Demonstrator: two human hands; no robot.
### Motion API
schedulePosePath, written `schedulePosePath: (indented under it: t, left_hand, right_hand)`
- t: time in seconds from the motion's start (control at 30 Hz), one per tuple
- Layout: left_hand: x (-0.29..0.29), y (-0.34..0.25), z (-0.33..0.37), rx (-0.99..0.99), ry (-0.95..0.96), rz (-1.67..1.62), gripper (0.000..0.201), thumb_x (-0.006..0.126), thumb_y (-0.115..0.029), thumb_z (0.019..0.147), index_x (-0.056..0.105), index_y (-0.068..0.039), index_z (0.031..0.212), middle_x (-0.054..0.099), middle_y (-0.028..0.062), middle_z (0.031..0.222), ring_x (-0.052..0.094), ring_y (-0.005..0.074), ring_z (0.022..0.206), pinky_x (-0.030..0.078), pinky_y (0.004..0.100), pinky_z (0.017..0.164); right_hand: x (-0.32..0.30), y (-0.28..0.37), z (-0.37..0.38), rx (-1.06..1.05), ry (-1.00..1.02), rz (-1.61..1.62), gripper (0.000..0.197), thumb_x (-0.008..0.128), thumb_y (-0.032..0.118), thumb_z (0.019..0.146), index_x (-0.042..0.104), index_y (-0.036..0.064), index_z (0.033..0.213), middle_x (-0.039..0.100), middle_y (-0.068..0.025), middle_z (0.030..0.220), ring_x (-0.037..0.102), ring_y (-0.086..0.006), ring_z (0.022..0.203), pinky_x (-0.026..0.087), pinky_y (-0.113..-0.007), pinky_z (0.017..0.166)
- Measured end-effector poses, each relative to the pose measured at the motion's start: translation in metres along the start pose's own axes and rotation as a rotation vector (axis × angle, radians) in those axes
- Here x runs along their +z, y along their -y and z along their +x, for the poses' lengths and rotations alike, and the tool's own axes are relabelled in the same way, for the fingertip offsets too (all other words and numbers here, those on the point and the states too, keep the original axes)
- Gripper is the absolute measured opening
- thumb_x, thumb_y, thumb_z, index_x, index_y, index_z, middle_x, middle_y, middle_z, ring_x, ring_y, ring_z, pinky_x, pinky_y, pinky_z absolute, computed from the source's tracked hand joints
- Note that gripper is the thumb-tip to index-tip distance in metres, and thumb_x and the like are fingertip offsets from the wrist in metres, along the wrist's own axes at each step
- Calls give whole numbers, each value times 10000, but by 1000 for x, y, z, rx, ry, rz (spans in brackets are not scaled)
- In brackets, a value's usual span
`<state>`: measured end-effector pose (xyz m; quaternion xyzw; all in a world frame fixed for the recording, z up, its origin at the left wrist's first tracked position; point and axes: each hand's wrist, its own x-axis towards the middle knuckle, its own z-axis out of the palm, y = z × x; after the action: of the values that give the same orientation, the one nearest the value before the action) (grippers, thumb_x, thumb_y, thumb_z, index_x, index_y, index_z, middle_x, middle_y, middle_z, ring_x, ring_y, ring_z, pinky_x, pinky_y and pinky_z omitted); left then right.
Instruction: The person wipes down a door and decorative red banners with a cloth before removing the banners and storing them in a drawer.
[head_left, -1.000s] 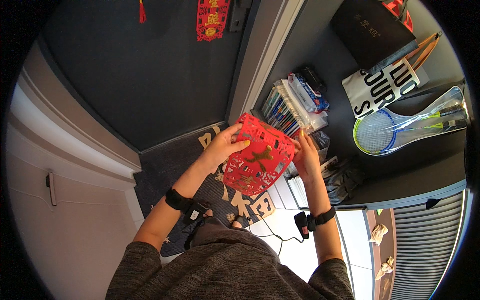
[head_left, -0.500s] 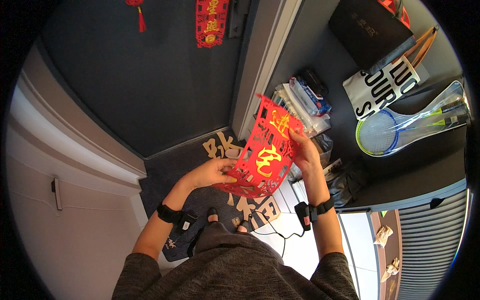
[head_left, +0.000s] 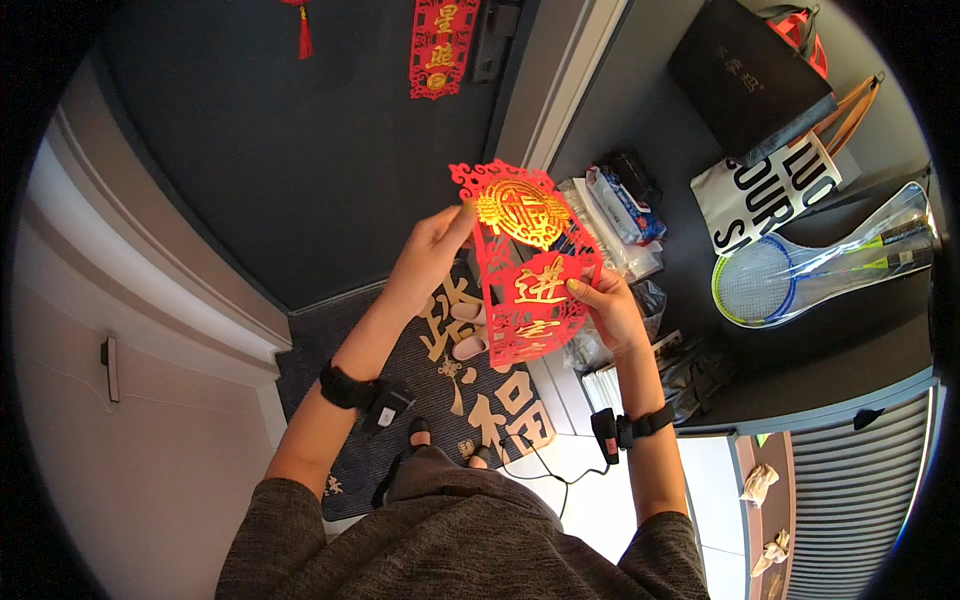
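Observation:
A red paper-cut door banner [head_left: 507,262] with gold characters and a round gold emblem hangs between my two hands. My left hand [head_left: 436,250] pinches its upper left edge beside the emblem. Thumb on the front face, my right hand [head_left: 612,312] grips the right edge lower down. The banner's lower end curls away from me, so part of it is hidden. A similar red banner [head_left: 440,45] hangs on the dark door [head_left: 290,150] ahead, near the handle.
To the right, a dark shelf holds bagged badminton rackets [head_left: 760,280], a white tote bag [head_left: 765,195], a black bag [head_left: 745,80] and stacked packets [head_left: 625,205]. A dark doormat [head_left: 365,400] lies underfoot, with pale slippers [head_left: 470,345] on it. A cable [head_left: 565,485] trails by my right wrist.
My left hand has moved up from the banner's lower left edge to its upper left edge. The banner's top has unfolded toward me, showing the gold emblem.

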<state>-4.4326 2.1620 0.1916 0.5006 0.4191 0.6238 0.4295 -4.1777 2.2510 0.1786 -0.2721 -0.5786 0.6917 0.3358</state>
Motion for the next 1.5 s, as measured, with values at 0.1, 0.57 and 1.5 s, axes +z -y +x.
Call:
schedulePosePath:
  t: [0.1,0.57,1.5]
  left_hand:
    - [11,-2,11,56,-165,166,256,560,-193,915,646,26,813,621,23,699,534,37,638,411,199,599]
    - [91,-12,9,143,-41,550,268,592,-224,857,672,31,879,650,153,739,622,128,655,458,273,579]
    - [-18,69,-4,109,-41,134,501,597,-272,890,425,-25,1291,447,163,1334,388,200,1276,311,327,1040]
  right_hand:
    - [4,6,-1,-13,-8,-92,246,639,95,844,598,-2,1067,659,-56,956,617,-127,860,483,-260,757]
    - [50,1,-12,-466,-520,-1365,633,651,205,773,388,-45,1292,631,-199,843,624,-325,716,483,-393,632]
    - [18,119,17,-327,-207,-73,130,530,43,894,602,31,1002,641,-40,969,612,-126,895,486,-275,806]
